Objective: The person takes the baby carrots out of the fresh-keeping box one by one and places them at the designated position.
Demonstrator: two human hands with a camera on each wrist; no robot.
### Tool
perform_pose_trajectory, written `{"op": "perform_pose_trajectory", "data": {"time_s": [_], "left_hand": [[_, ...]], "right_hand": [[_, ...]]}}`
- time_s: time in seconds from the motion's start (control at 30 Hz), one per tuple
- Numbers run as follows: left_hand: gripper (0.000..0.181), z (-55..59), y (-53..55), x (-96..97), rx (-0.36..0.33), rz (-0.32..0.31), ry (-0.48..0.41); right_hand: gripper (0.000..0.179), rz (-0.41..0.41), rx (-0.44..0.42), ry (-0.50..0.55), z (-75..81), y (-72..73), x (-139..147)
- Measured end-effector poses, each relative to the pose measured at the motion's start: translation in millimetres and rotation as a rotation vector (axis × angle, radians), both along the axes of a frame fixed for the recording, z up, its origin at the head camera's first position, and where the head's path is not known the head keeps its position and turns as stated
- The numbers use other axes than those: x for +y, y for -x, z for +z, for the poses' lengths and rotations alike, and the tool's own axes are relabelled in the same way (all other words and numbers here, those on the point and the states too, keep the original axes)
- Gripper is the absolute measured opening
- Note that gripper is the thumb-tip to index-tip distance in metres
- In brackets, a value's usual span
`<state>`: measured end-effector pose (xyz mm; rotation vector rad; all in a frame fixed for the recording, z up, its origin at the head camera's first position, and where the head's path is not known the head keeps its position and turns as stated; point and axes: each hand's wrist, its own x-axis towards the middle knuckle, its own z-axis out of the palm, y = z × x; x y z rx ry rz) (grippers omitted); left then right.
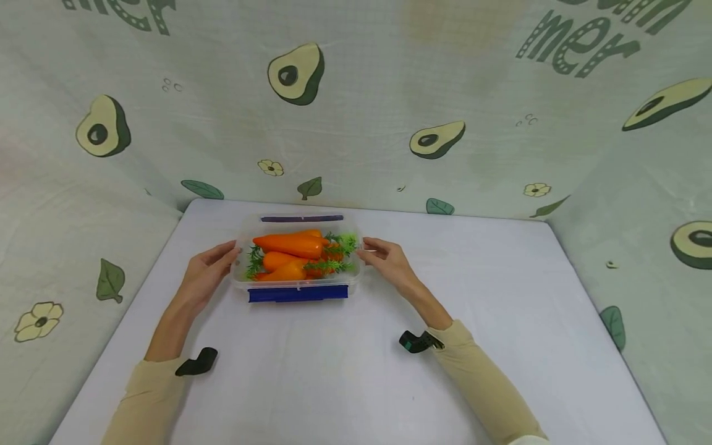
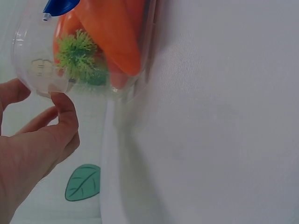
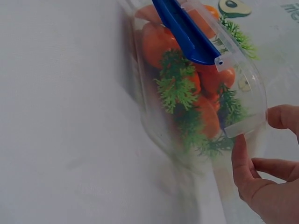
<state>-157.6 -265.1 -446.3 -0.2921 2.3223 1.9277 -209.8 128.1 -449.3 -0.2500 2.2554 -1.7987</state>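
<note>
A clear plastic food container [image 1: 297, 286] with blue clips along its front and back sides lies toward the far left of the table. Inside are several orange toy carrots [image 1: 292, 246] with green leafy tops [image 3: 175, 86]. At the container's left end, my left hand [image 1: 207, 275] grips the rim between thumb and fingers; the left wrist view shows the fingertips [image 2: 60, 100] at its edge. My right hand [image 1: 392, 266] pinches the opposite end, thumb and fingers [image 3: 240, 156] around the rim. The front blue clip [image 1: 297, 293] sticks outward. Whether a clear lid covers the carrots, I cannot tell.
A white table [image 1: 345, 371] spreads under both arms. Behind and beside it hangs a pale cloth [image 1: 356, 111] printed with avocados, leaves and flowers. Dark camera mounts sit on the left sleeve [image 1: 197, 361] and the right sleeve [image 1: 417, 341].
</note>
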Motion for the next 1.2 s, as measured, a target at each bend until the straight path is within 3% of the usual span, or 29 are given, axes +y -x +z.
{"op": "perform_pose_trajectory", "data": {"time_s": [0.5,1.2], "left_hand": [[0.071,-2.6,-5.7,21.7,-0.011,-0.015,-0.025],[0.068,-4.3,-11.7,55.6,0.001,-0.081,-0.039]], "right_hand": [[0.058,-0.026,-0.047,-0.022,2.7,-13.6,25.7],[0.061,-0.039,-0.063,-0.106,9.5,-40.2,66.8]]}}
